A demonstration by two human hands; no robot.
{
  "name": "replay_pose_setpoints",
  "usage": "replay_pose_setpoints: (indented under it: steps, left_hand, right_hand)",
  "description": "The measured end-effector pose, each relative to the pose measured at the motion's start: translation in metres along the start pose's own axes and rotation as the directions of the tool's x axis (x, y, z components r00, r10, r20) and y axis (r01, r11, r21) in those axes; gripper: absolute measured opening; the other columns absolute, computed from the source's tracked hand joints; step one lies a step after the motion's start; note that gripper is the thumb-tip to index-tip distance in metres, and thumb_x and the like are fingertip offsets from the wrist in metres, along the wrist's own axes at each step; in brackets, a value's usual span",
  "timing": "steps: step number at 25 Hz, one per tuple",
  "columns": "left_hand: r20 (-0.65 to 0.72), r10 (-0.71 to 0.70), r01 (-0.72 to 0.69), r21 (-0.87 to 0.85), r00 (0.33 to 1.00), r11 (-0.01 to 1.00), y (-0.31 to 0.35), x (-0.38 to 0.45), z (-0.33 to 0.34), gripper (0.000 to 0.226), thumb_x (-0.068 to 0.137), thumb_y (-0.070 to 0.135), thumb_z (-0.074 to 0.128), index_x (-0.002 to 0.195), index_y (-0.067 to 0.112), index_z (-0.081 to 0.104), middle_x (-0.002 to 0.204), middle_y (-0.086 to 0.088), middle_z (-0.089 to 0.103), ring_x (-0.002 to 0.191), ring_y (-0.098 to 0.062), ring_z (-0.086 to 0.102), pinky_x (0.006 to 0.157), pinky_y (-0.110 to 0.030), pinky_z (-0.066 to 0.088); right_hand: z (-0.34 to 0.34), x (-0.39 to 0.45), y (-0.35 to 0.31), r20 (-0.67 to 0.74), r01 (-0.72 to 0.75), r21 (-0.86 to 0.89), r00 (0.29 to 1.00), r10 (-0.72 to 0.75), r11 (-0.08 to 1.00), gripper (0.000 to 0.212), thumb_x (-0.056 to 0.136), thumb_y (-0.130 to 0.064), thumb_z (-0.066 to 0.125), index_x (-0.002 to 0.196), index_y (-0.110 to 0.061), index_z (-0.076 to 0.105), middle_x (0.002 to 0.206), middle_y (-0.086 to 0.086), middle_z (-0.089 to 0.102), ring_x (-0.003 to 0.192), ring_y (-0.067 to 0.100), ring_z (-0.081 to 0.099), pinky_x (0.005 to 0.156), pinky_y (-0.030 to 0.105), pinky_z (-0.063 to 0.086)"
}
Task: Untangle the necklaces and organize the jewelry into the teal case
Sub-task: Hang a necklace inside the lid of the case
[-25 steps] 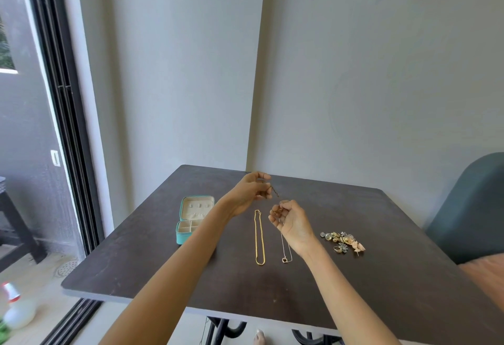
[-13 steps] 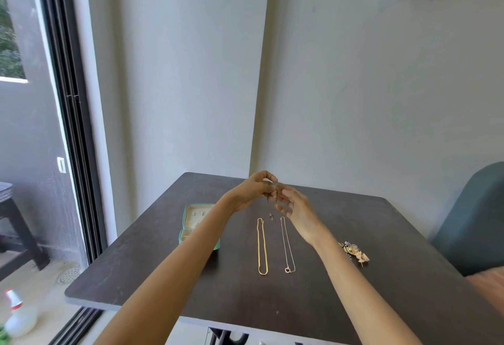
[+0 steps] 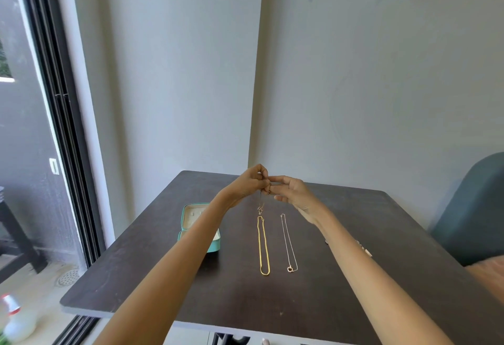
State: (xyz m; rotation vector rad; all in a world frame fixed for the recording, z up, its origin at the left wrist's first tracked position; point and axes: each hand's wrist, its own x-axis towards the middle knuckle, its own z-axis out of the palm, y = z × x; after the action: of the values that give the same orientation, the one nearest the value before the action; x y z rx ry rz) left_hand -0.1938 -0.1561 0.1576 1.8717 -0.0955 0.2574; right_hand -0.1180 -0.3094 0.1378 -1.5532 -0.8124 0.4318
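Both hands are raised above the far middle of the dark table (image 3: 272, 298). My left hand (image 3: 246, 183) pinches the top of a thin dark chain (image 3: 261, 205) whose small clasp end dangles just above the tabletop. My right hand (image 3: 293, 193) meets it fingertip to fingertip on the same chain. A thick gold necklace (image 3: 264, 246) lies straight on the table below them. A fine silver necklace (image 3: 289, 243) with a ring clasp lies parallel to its right. The teal case (image 3: 191, 222) stands open at the left, partly hidden by my left forearm.
A small heap of other jewelry (image 3: 365, 249) peeks out behind my right forearm. A teal chair (image 3: 469, 208) stands at the table's right. Walls close off the far side; a sliding door frame (image 3: 62, 126) runs along the left. A white bottle (image 3: 16, 323) sits on the floor.
My right hand rose from the silver necklace and joined the left at the dark chain. The silver necklace now lies flat and straight. The camera tilted, and my forearm covers most of the jewelry heap.
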Motion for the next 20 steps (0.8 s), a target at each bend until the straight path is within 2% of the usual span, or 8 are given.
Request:
replay_pose_setpoints:
  steps: [2,4,7,9,12,15,18,20]
  left_hand:
    - [0.012,-0.003,0.002,0.017,1.000,1.000,-0.002,0.004,-0.002,0.022,0.093,-0.007,0.043,0.084,0.012,0.039,0.072,-0.008,0.056,0.061,-0.014,0.051,0.069,-0.022,0.044]
    - [0.018,-0.005,0.005,0.021,1.000,1.000,-0.005,0.007,-0.003,0.022,0.093,-0.007,0.043,0.084,0.013,0.038,0.071,-0.008,0.057,0.060,-0.014,0.051,0.069,-0.023,0.044]
    - [0.000,-0.003,0.003,0.019,1.000,1.000,-0.011,0.012,-0.001,0.024,0.093,-0.007,0.043,0.082,0.014,0.036,0.071,-0.008,0.057,0.063,-0.016,0.050,0.071,-0.024,0.044]
    - [-0.017,0.000,0.000,0.009,1.000,1.000,-0.015,0.014,-0.001,0.025,0.093,-0.006,0.042,0.080,0.014,0.035,0.071,-0.007,0.056,0.063,-0.016,0.051,0.071,-0.025,0.043]
    - [-0.018,0.012,-0.012,0.007,1.000,1.000,-0.022,0.015,-0.001,0.026,0.093,-0.006,0.043,0.080,0.014,0.033,0.070,-0.007,0.055,0.062,-0.015,0.054,0.071,-0.022,0.044]
    - [-0.032,0.033,-0.032,0.027,0.999,0.999,-0.026,0.013,0.000,0.026,0.094,-0.005,0.043,0.081,0.015,0.032,0.069,-0.008,0.056,0.064,-0.017,0.053,0.072,-0.025,0.043]
    - [-0.072,0.068,-0.066,0.022,0.995,0.998,-0.029,0.012,0.000,0.025,0.094,-0.003,0.044,0.082,0.014,0.031,0.069,-0.009,0.057,0.064,-0.018,0.052,0.072,-0.025,0.042]
    - [-0.073,0.071,-0.069,0.035,0.995,0.997,-0.030,0.010,-0.001,0.023,0.094,-0.004,0.044,0.085,0.012,0.032,0.070,-0.009,0.057,0.065,-0.018,0.052,0.072,-0.025,0.043]
  right_hand:
    - [-0.002,0.003,0.002,0.029,-0.052,0.022,0.998,0.052,0.998,0.033,0.087,-0.014,0.064,0.119,-0.017,0.058,0.106,0.010,0.071,0.108,0.019,0.063,0.092,0.031,0.045]
    - [-0.004,0.005,0.005,0.082,-0.062,0.002,0.995,0.062,0.998,0.039,0.085,-0.010,0.065,0.123,-0.018,0.056,0.106,0.010,0.070,0.107,0.018,0.063,0.094,0.032,0.044]
    - [-0.007,0.008,0.006,0.105,-0.027,-0.038,0.994,0.031,0.999,0.040,0.083,-0.010,0.069,0.120,-0.021,0.058,0.101,0.009,0.071,0.098,0.013,0.064,0.087,0.024,0.047]
    - [-0.009,0.011,0.006,0.086,-0.005,-0.054,0.996,0.010,0.999,0.035,0.084,-0.013,0.069,0.116,-0.023,0.060,0.098,0.008,0.072,0.096,0.010,0.066,0.081,0.018,0.047]
    - [-0.014,0.015,0.007,0.058,0.018,-0.074,0.998,-0.014,0.997,0.026,0.085,-0.011,0.068,0.109,-0.020,0.067,0.097,0.004,0.073,0.094,0.006,0.066,0.084,0.016,0.049]
    - [-0.017,0.018,0.006,0.017,0.033,-0.191,0.999,-0.030,0.981,0.014,0.084,-0.012,0.069,0.097,-0.018,0.072,0.089,-0.001,0.073,0.085,0.002,0.065,0.078,0.012,0.048]
    - [-0.013,0.021,0.004,-0.048,0.031,-0.290,0.998,-0.047,0.957,0.006,0.083,-0.016,0.071,0.082,-0.021,0.074,0.079,-0.001,0.072,0.075,0.004,0.064,0.078,0.017,0.051]
    - [-0.010,0.023,0.003,-0.061,0.028,-0.401,0.997,-0.057,0.916,0.012,0.082,-0.019,0.072,0.074,-0.028,0.074,0.078,-0.002,0.073,0.073,0.001,0.065,0.080,0.022,0.051]
